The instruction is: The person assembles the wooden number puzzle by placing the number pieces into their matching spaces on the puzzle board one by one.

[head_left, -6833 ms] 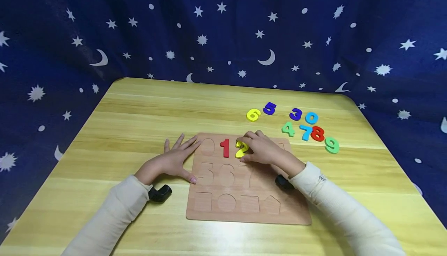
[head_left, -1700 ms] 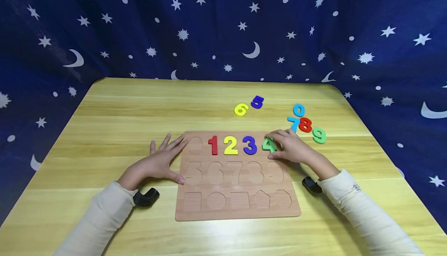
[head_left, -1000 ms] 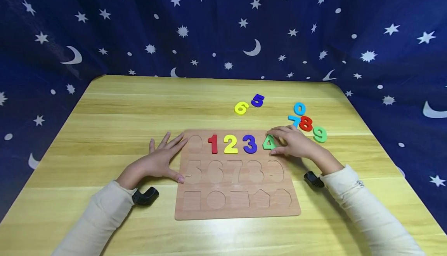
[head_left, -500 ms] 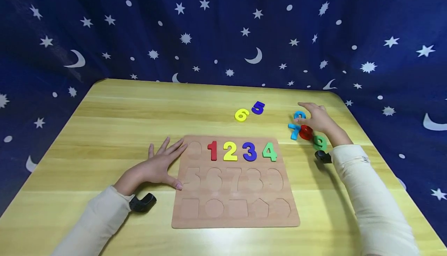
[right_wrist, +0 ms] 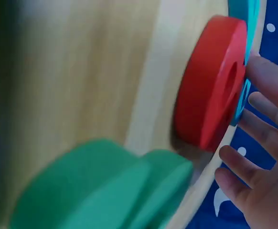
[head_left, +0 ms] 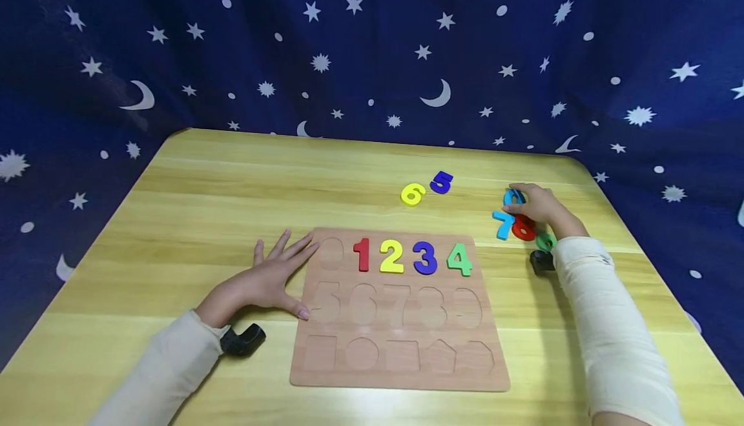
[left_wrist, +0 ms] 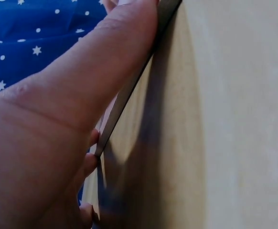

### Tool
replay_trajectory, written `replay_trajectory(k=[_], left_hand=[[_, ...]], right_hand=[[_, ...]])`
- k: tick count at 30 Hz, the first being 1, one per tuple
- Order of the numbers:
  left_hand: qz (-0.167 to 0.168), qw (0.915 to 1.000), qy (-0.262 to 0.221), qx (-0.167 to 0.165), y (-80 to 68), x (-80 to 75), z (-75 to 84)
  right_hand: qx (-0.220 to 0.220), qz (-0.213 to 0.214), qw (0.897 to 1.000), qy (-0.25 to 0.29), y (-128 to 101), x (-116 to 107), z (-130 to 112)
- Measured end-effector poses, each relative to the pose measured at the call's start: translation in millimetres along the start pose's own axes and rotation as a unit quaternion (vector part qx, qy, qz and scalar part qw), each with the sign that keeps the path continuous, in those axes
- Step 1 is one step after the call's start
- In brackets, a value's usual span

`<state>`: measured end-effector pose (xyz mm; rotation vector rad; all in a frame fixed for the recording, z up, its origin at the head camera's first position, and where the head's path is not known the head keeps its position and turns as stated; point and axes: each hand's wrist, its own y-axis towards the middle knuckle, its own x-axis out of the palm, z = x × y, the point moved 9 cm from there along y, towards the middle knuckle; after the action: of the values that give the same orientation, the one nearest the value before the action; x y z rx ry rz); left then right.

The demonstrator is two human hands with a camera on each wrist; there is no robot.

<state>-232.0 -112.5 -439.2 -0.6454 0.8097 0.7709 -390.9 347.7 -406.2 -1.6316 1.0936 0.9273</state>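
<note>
1. Right hand (head_left: 537, 205) reaches among the loose numbers near the desk's right edge, its fingers curled around the light blue 0 (head_left: 514, 197); whether it has lifted the piece I cannot tell.
2. Left hand (head_left: 268, 277) lies flat with fingers spread, its fingertips pressing on the left edge of the puzzle board (head_left: 401, 361).
3. Just beside the blue 0 lie a blue 7 (head_left: 503, 224), a red 8 (head_left: 522, 229) and a green 9 (head_left: 545, 241), clustered and partly under the right hand.
4. Board's top row holds a red 1 (head_left: 362, 255), yellow 2 (head_left: 391, 257), purple 3 (head_left: 425, 258) and green 4 (head_left: 459, 259).
5. Toward the far edge of the desk (head_left: 221, 193) sit a yellow 6 (head_left: 412, 194) and purple 5 (head_left: 441, 182), side by side.
</note>
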Motion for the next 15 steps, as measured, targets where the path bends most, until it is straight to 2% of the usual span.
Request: replay_trajectory(k=[4, 7, 11, 15], left_hand=[[-0.008, 1.0000, -0.001, 0.001, -1.2, 0.4, -0.2], [-0.012, 0.9999, 0.001, 0.002, -2.0, -0.7, 0.9], [-0.018, 0.9998, 0.007, -0.004, -1.3, -2.5, 1.8], [-0.022, 0.9996, 0.010, -0.014, -0.8, -2.2, 0.7]], right_hand=[[0.009, 0.006, 1.000, 0.003, -4, -5, -9], [-0.014, 0.018, 1.000, -0.002, -4, -11, -32], [-0.060, 0.047, 0.997, -0.001, -4, -19, -76], [-0.121, 0.080, 0.989, -0.008, -5, -17, -137]])
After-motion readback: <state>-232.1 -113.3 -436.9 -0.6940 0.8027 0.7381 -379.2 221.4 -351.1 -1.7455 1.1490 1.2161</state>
